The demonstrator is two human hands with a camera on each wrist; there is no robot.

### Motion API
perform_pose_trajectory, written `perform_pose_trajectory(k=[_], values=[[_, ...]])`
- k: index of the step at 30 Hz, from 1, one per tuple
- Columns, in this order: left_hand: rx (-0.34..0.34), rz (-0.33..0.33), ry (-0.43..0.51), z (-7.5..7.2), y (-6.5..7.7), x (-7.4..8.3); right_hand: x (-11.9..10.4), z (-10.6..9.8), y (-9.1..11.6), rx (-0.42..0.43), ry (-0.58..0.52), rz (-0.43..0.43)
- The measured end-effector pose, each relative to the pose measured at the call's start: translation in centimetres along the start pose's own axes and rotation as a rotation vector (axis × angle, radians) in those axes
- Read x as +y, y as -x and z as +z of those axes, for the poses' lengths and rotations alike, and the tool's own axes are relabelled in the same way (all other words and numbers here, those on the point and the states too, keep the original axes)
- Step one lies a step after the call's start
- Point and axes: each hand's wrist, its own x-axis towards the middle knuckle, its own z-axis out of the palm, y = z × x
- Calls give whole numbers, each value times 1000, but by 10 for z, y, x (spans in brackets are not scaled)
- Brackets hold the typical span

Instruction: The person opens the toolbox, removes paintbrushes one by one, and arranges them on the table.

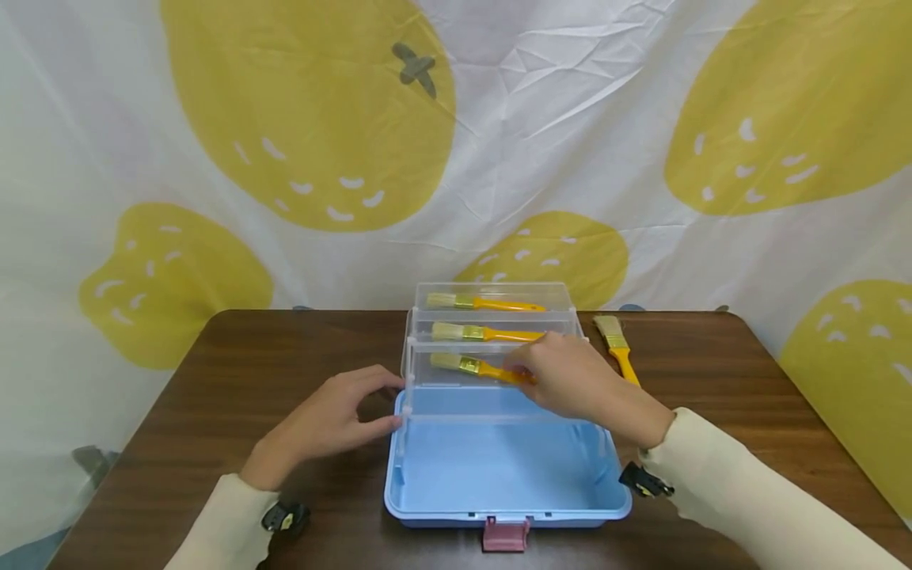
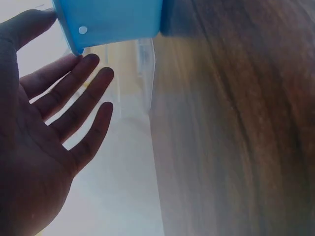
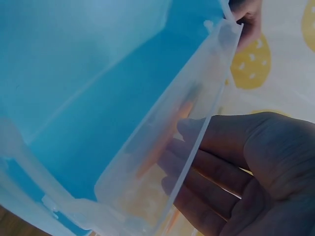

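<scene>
A light blue box (image 1: 499, 475) stands open, with stepped clear trays (image 1: 492, 315) raised at its back. Each of three tray levels has a paintbrush with a yellow handle and pale bristles: the top one (image 1: 499, 304), the middle one (image 1: 492, 333) and the lowest one (image 1: 473, 366), which lies aslant. My right hand (image 1: 570, 376) reaches into the lowest tray and pinches that paintbrush's handle, seen blurred through the tray wall in the right wrist view. My left hand (image 1: 335, 419) touches the box's left side with thumb and fingers spread apart (image 2: 93, 98).
Another paintbrush (image 1: 614, 344) lies on the brown wooden table (image 1: 285, 348), right of the trays and partly hidden by my right forearm. A pink latch (image 1: 505, 535) hangs at the box front. Behind the table hangs a white cloth (image 1: 513, 119) with yellow fruit shapes.
</scene>
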Motion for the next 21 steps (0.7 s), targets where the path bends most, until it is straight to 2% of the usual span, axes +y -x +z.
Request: perform_pose_trajectory(k=[7,15,21], values=[[10,38,30,-3,1,0,-2,3,-2,-7,4,22],[147,54,7,-1,-2,7,-3,7,-1,19,20,15],[122,67,-1,3,-1,10,-3,9,-1,45,30,-1]])
